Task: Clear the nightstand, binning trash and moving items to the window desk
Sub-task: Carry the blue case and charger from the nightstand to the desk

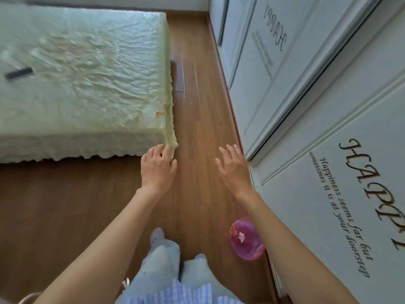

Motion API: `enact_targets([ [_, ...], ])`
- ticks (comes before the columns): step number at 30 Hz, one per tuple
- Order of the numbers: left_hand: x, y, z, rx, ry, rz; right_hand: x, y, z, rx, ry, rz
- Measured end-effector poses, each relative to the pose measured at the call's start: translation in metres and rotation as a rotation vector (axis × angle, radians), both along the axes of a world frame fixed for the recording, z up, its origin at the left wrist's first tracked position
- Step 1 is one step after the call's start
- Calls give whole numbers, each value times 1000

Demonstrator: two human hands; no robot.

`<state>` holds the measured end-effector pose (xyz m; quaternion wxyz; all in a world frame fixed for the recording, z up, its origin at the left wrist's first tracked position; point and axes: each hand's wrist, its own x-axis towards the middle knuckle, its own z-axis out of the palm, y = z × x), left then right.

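The head camera looks down a strip of brown wooden floor [197, 119] between a bed under a pale green wrinkled cover [87, 73] and white wardrobe doors with dark lettering [328, 150]. Both bare arms reach forward. The left hand [157, 166] hangs with fingers loosely curled, holding nothing; the right hand [233, 166] has its fingers spread, empty. A round pink plastic bin [246, 240] with scraps inside stands on the floor just beside the wardrobe, under the right forearm. A dark flat bar [19, 73] lies on the bed.

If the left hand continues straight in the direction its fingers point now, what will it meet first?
Most likely the near corner of the bed. The left hand has its fingertips right at the bed cover's ruffled edge; depth is unclear, so I cannot tell whether they touch it already. The hand holds nothing.
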<state>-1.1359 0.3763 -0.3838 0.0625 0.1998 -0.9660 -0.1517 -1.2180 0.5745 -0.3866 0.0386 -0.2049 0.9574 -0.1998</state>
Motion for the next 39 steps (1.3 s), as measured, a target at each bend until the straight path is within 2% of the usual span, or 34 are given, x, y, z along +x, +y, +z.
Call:
enact_targets([
  [14,109,-234,33,-74,57,389,49,-283,41,37,120,446],
  [26,219,-399,31,-130,35,677,117,-498,46,47,107,810],
  [39,249,-589,46,-189,7,992,126,-763,58,-73,117,1167],
])
